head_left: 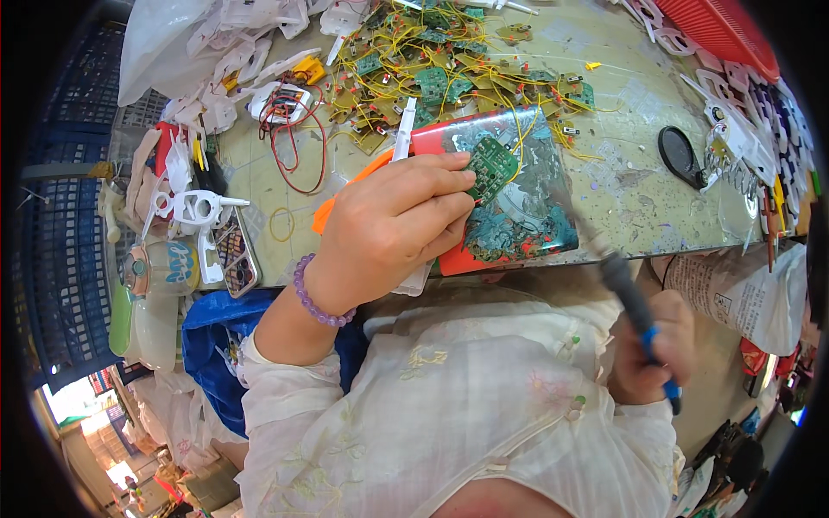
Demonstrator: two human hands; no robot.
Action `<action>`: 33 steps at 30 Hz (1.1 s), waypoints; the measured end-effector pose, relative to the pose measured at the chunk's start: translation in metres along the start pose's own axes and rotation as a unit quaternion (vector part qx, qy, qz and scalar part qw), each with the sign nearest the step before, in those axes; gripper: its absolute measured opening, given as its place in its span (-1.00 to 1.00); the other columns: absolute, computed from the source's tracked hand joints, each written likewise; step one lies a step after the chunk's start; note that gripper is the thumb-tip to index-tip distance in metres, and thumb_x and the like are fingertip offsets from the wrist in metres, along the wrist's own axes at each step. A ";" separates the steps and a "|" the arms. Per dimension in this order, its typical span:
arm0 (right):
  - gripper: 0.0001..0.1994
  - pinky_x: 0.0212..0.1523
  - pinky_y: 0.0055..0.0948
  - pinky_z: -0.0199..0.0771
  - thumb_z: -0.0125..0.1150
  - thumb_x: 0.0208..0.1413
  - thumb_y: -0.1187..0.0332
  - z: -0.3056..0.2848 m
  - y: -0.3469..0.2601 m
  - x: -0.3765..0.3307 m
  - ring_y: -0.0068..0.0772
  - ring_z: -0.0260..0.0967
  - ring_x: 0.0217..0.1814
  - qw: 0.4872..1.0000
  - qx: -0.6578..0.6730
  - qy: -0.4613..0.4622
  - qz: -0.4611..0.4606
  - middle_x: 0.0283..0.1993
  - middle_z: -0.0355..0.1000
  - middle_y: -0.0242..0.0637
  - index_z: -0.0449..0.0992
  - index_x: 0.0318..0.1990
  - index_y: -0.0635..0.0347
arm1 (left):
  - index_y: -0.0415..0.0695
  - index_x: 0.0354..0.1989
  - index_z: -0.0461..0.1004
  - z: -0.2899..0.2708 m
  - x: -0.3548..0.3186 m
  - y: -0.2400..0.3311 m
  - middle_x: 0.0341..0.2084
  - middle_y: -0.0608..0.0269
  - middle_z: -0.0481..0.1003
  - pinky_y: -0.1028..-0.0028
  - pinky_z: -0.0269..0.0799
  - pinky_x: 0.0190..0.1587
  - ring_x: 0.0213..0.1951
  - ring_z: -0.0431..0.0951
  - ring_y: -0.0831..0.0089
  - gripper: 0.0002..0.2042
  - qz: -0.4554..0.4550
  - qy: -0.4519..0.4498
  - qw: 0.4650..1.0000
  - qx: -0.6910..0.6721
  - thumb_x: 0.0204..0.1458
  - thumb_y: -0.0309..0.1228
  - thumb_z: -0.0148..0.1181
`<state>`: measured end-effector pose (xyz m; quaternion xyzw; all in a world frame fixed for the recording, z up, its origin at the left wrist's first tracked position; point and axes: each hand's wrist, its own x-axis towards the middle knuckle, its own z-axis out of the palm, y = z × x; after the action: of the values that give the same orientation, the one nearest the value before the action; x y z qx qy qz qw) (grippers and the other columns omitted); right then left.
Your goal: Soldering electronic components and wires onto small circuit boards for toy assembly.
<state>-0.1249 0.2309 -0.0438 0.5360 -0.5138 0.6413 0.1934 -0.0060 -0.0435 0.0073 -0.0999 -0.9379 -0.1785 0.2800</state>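
My left hand (406,207), with a purple bead bracelet at its wrist, pinches a green circuit board (494,171) by its left edge. Thin yellow wires run up from that board. It is held above a red and dark printed sheet (527,229) smeared with grey residue. Partly hidden behind the same hand are a white plastic strip (404,129) and an orange piece (325,214); whether the hand touches them I cannot tell. Right of the sheet, my right hand (658,350) is wrapped round a soldering iron (635,298), blurred, its tip pointing up and left.
Wired circuit boards (432,82) lie heaped at the back. White plastic shells (237,52) pile up at the left, near a phone (236,255) and a jar (173,266). A black round lid (680,157) and a red basket (725,34) are on the right.
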 end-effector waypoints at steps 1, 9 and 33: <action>-0.70 -0.62 -0.40 0.14 -0.05 0.25 0.07 -0.002 -0.008 0.007 -0.44 0.20 -0.58 0.996 -0.033 0.038 0.068 -0.58 0.27 -0.36 0.34 -0.20 0.12 | -0.20 -0.42 0.51 -0.001 0.000 0.001 -0.31 0.22 0.53 0.37 0.54 -0.18 -0.13 0.57 0.28 -0.80 -0.002 -0.003 1.000 0.001 -0.30 -0.56 0.32; -0.60 -0.49 -0.53 0.17 -0.04 0.23 0.05 -0.122 0.009 0.048 -0.55 0.10 -0.62 0.881 -0.171 0.426 0.111 -0.65 0.19 -0.38 0.42 -0.26 0.31 | -0.24 -0.45 0.52 -0.001 0.006 0.006 -0.35 0.15 0.54 0.35 0.54 -0.18 -0.16 0.58 0.21 -0.84 -0.025 0.004 1.000 -0.007 -0.27 -0.63 0.31; -0.57 -0.48 -0.73 0.10 0.09 0.21 0.36 -0.079 0.069 0.028 -0.75 0.10 -0.50 0.864 -0.192 0.360 0.295 -0.47 0.23 -0.48 0.14 0.16 0.31 | -0.18 -0.35 0.54 -0.007 0.001 0.009 -0.23 0.16 0.51 0.34 0.51 -0.18 -0.12 0.54 0.20 -0.82 -0.062 0.066 0.993 -0.072 -0.20 -0.55 0.31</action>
<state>-0.2279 0.2634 -0.0422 0.0437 -0.6554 0.7054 0.2663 -0.0006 -0.0380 0.0153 -0.0491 -0.9064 -0.2694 0.3216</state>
